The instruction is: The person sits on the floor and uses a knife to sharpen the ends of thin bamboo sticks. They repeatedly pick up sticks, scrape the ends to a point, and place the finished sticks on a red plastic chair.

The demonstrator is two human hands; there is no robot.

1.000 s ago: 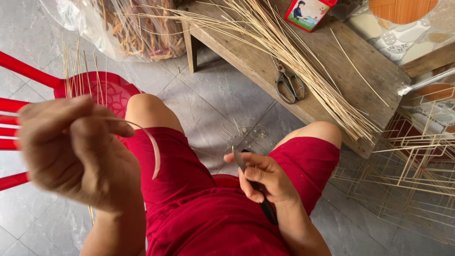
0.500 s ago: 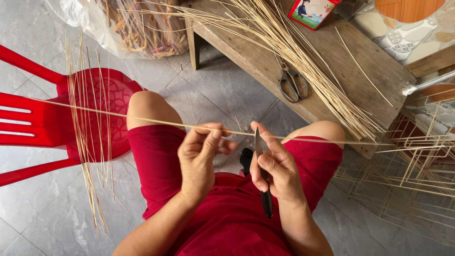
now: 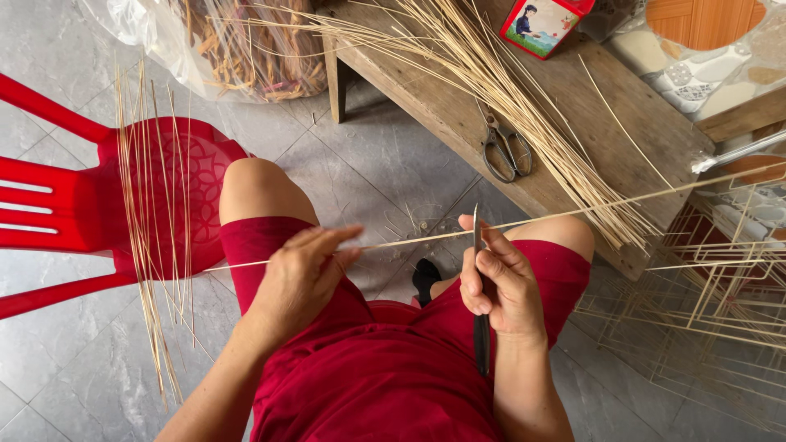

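The left hand point(image 3: 299, 274) pinches a long thin bamboo strip point(image 3: 573, 214) above the lap; the right hand point(image 3: 499, 278) grips an upright knife point(image 3: 480, 327), blade against that strip. The strip runs between both hands, out past the scissors point(image 3: 506, 151) on the wooden counter point(image 3: 622, 115).

The knife point(image 3: 480, 286) is partly hidden inside the right hand point(image 3: 498, 282), and its dark handle goes down behind the wrist. The long strip point(image 3: 426, 237) runs under the left hand point(image 3: 301, 274), so its middle cannot be seen. The red chair point(image 3: 90, 209) is cut off by the left edge. The plastic bag point(image 3: 213, 49) is cut off at the top.
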